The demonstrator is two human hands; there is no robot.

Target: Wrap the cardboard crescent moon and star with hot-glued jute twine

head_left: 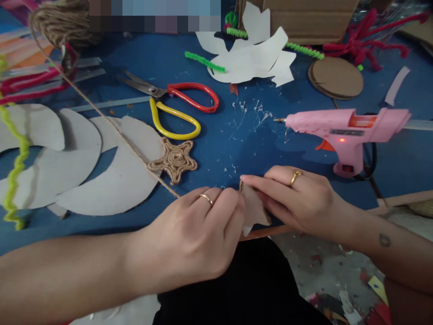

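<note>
A small white cardboard piece [253, 210] with brown edging is held between my two hands at the table's front edge. My left hand [203, 225] is closed, its fingertips pinched at the piece's left side, where the twine [125, 137] runs in under the fingers. My right hand [297, 198] grips the piece from the right, fingers pressed together along its upper edge. Just beyond my left hand lies a twine-covered star [177, 159]. The twine stretches back to a ball [64, 22] at the upper left.
Scissors [157, 92] with red and yellow handles lie beyond the star. A pink glue gun [348, 131], its light on, rests at right. White crescents [128, 180], white cutouts [250, 58], cardboard discs [334, 77] and pipe cleaners [367, 40] surround the work area.
</note>
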